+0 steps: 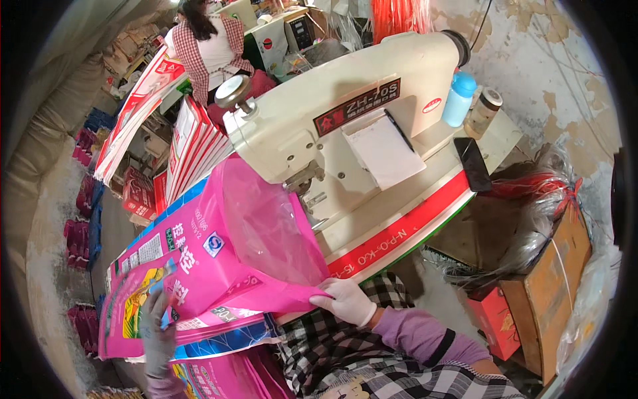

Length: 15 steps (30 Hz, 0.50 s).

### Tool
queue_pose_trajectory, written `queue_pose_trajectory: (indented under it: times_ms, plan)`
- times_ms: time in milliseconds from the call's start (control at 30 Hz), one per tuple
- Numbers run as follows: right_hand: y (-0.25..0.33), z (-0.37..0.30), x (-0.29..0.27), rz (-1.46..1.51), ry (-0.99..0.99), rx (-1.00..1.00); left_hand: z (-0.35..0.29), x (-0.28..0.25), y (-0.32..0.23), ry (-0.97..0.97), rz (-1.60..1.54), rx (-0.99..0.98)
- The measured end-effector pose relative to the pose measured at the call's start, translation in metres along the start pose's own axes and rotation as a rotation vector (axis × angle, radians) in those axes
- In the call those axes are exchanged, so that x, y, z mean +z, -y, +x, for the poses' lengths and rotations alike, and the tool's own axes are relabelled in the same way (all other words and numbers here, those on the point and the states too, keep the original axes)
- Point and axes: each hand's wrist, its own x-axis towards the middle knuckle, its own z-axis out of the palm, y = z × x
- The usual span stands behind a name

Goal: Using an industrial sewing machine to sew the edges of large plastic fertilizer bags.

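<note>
A large pink printed bag [206, 219] lies slanted before the sewing machine [345, 100], with its wide mouth spread and a clear plastic liner [266, 226] showing inside. My right hand [345, 301], in a white glove, pinches the near corner of the bag's mouth. My left hand [158, 326], in a greyish glove, rests on the bag's printed face near its lower left, fingers stretched out and slightly apart. The bag's far rim reaches close to the machine's needle area [309, 186]. More pink bags [232, 376] are stacked beneath, by my lap.
On the machine table stand a blue bottle [459, 100] and a clear jar [483, 113], with a phone [472, 164] near the edge. A notepad and pen [385, 149] lean on the machine. At right are a cardboard box [548, 286] and plastic strands. Another person [212, 53] sits beyond.
</note>
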Motion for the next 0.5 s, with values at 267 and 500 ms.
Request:
queue_pose_trajectory:
  times_ms: [267,500]
  plan:
    - [0.041,-0.008,0.002,0.037,0.105,0.135,0.144,0.246,-0.126,0.094,-0.842,0.177]
    - [0.061,-0.007,-0.014,-0.062,-0.036,0.024,0.154,0.26,-0.088,0.579,-1.361,-0.4]
